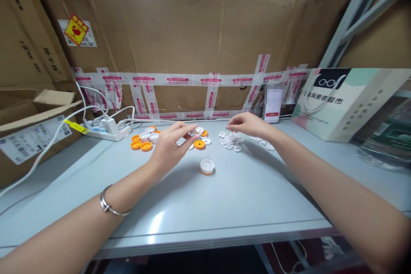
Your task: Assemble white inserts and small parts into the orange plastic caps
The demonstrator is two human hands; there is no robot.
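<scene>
My left hand reaches over the table with thumb and fingertips close around a small white piece, near orange and white discs. My right hand has its fingers bent down at a pile of thin white openwork pieces; whatever lies between the fingertips is too small to make out. In front of both hands, a round cup with a white upper part and an orange base stands alone. More orange and white round parts are grouped left of my left hand.
A power strip with cables and an open carton are at the left. Along the back stands a large taped cardboard box, with a phone before it. A paper bag and a plastic bottle are at the right.
</scene>
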